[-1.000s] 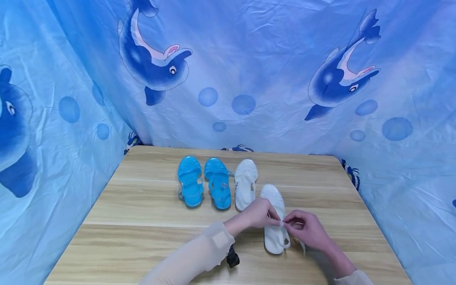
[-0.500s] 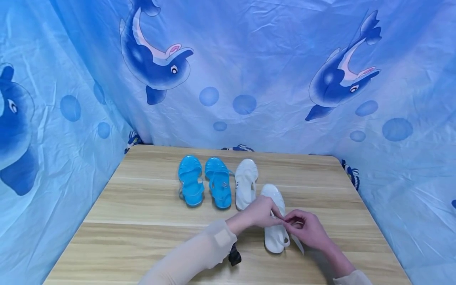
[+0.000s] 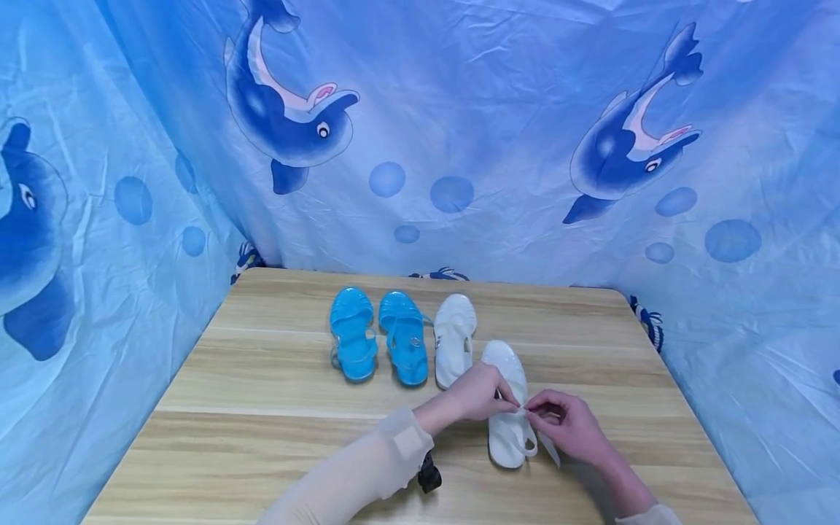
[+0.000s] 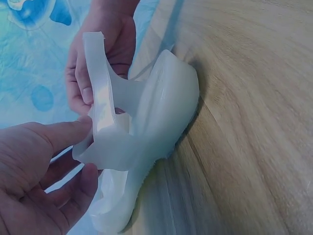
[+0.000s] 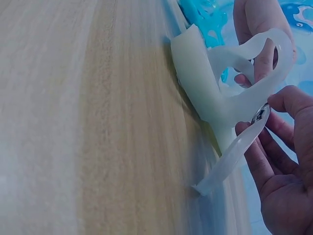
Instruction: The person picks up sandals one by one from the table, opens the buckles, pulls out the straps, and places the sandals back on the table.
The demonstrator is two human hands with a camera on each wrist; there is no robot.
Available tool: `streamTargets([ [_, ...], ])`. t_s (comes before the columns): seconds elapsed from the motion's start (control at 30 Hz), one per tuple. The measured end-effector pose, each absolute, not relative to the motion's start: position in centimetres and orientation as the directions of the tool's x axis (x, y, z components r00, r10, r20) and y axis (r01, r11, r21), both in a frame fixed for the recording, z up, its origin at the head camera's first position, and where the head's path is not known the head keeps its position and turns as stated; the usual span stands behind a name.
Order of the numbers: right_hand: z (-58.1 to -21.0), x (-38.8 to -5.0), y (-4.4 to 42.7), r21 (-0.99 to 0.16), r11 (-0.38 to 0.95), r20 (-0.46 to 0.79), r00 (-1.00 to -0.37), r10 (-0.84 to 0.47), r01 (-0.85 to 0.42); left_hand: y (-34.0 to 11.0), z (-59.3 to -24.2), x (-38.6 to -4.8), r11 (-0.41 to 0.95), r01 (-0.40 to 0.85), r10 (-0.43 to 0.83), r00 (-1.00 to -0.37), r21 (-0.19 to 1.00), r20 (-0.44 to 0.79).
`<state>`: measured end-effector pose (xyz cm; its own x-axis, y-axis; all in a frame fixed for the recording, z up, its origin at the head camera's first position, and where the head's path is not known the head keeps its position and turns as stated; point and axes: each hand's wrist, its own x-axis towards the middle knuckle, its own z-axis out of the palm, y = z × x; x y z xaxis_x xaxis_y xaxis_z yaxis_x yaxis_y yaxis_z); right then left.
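A white jelly sandal (image 3: 504, 439) lies on the table between my two hands, toe pointing away. My left hand (image 3: 474, 395) reaches over its left side and pinches its strap between thumb and fingers. On the other side, my right hand (image 3: 571, 426) pinches a strap by its small silver buckle (image 5: 260, 114). The strap's loose end (image 5: 217, 174) hangs down beyond the fingers. In the left wrist view the heel (image 4: 171, 93) faces the camera and a strap loop (image 4: 101, 83) stands up. Fingers partly cover where the straps meet.
Left of the held sandal stands another white sandal (image 3: 453, 332), and then two blue sandals (image 3: 352, 332) (image 3: 403, 335) in a row. The wooden table (image 3: 262, 437) carries them all. Blue dolphin-print cloth (image 3: 407, 131) hangs behind and at both sides.
Both hands stay at the sandal's straps. Their fingertips drew together half a second ago and now stand slightly apart, with small shifts of the left fingers. The other sandals have not moved.
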<state>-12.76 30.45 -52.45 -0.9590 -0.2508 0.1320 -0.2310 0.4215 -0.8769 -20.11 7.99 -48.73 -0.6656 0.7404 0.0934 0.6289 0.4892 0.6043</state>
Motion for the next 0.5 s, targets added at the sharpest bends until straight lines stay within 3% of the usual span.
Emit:
streamTargets([
  [0.23, -52.26, -12.68, 30.45, -0.869, 0.447, 0.119, -0.966, -0.228, -0.212, 8.34, -48.47, -20.12, 0.480, 0.644, 0.751, -0.653, 0.596, 0.101],
  [0.5, -52.34, -12.69, 30.53, -0.859, 0.463, 0.124, -0.967, -0.224, -0.218, 8.76, -48.49, -20.07, 0.499, 0.700, 0.772, -0.627, 0.510, 0.106],
])
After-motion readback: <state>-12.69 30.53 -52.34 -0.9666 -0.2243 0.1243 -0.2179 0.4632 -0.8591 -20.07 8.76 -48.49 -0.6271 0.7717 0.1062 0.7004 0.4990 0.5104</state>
